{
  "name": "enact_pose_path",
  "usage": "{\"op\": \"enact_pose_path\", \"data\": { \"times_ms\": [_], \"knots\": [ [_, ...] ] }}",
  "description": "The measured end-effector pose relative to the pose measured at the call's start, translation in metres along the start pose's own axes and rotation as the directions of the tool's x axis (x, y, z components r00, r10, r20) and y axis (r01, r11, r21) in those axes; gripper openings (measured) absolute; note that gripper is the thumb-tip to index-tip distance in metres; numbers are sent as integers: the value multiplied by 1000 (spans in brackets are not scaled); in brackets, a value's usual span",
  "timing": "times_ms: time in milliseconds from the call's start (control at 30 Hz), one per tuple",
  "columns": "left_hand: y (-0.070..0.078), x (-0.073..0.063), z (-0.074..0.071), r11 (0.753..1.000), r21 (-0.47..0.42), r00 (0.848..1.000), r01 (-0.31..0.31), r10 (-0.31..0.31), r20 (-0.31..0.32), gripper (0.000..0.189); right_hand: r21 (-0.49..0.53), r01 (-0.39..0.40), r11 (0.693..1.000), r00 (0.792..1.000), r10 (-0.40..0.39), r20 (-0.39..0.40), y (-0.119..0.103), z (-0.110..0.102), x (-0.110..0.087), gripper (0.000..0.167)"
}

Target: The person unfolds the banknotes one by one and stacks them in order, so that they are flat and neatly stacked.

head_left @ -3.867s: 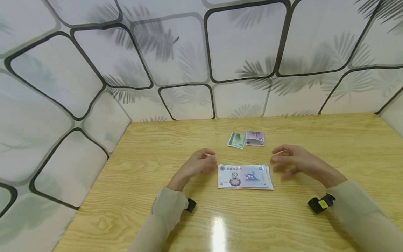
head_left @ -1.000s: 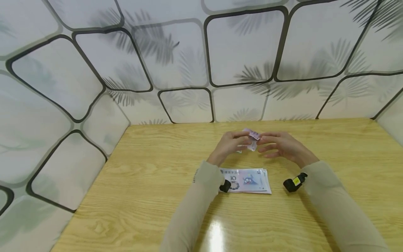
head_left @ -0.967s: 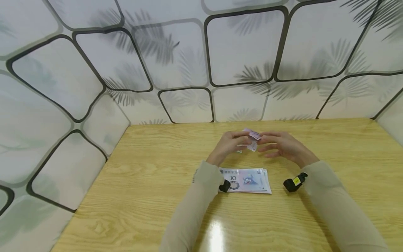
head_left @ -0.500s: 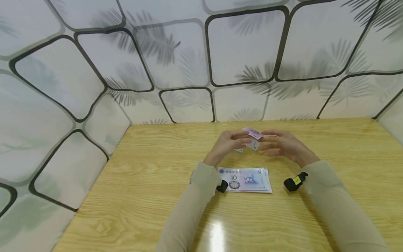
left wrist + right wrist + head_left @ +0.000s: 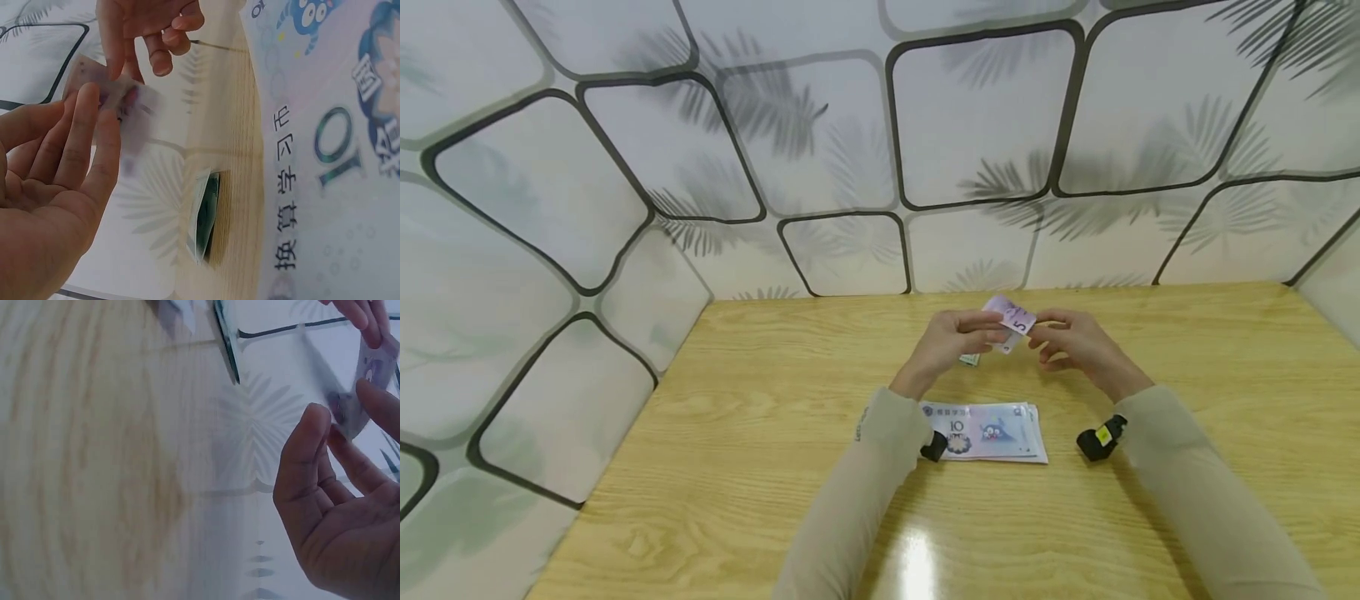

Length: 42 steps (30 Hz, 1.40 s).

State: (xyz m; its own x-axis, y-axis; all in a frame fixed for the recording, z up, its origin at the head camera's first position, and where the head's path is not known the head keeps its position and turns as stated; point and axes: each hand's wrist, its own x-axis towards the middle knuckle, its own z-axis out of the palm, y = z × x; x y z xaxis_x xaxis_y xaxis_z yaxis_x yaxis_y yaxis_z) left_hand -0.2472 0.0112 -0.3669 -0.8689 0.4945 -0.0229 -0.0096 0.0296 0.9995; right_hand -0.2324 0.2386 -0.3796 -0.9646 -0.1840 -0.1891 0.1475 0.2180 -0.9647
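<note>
A folded purple banknote (image 5: 1013,313) marked 5 is held up over the back of the table, its two halves spread apart. My left hand (image 5: 942,348) pinches its left side between fingers and thumb. At the opposite end, my right hand (image 5: 1081,348) grips the note's edge with its fingertips, as the right wrist view shows the banknote (image 5: 375,365) reaching the fingers. Beneath the left hand lies a folded green banknote (image 5: 970,360), mostly hidden in the head view; the left wrist view shows this green note (image 5: 203,219) standing partly unfolded on the table.
A stack of larger banknotes (image 5: 992,429), the top one marked 10, lies nearer the body, partly covered by the left sleeve and its black wrist camera (image 5: 934,447). The wooden table (image 5: 737,433) meets patterned walls at the back and left.
Both hands moved from beside the stack to the back of the table and lifted the purple note. In the last half second it tilted and its printed 5 turned into view.
</note>
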Motion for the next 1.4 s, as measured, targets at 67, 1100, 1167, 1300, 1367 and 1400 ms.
{"op": "enact_pose_path", "data": {
  "times_ms": [67,1100,1167,1300,1367,1400],
  "knots": [
    [-1,0,-1,1000,0,1000,-6,6,10,32,-49,18,999,1000,-18,-6,0,1,1,55],
    [-6,-1,-1,975,146,985,169,-162,-53,54,-162,218,962,878,-266,-398,-8,15,-1,40],
    [-7,0,1,967,158,980,199,-197,-26,52,-120,229,966,876,-258,-406,-9,16,-1,40],
    [-10,1,3,969,155,980,194,-199,20,37,13,271,962,885,-244,-396,-12,20,0,37],
    [-10,1,4,973,145,983,179,-183,15,31,81,284,956,892,-232,-388,-14,22,-1,33],
    [-10,1,4,976,134,985,173,-175,5,28,110,288,951,894,-226,-387,-15,23,-1,31]
  ]
}}
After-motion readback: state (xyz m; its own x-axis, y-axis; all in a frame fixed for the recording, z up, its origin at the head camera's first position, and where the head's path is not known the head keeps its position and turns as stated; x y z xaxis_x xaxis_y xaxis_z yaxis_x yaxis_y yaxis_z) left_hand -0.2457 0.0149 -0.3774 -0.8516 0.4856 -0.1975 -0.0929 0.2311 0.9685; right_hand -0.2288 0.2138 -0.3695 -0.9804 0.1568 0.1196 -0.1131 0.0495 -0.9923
